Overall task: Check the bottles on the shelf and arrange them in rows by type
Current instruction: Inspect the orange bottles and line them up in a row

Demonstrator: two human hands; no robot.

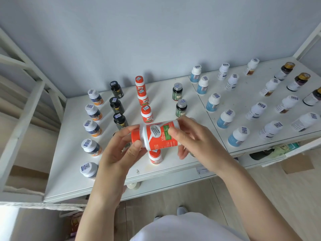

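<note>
I hold an orange-and-white bottle (156, 136) sideways above the white shelf (69, 171), its orange cap pointing left. My left hand (121, 150) grips the cap end, and my right hand (189, 138) grips the white bottom end with the thumb on the label. Behind it a row of orange bottles (146, 114) runs toward the wall, and one more orange bottle (155, 157) stands just below the held one. The other bottles stand in rows by type.
Left of the orange row stand black bottles (116, 105) and dark bottles with white caps (92, 111). To the right are green bottles (181, 107), blue-label bottles (212, 102), white bottles (256, 111) and amber gold-capped bottles (297, 81). A white frame (26, 108) borders the left.
</note>
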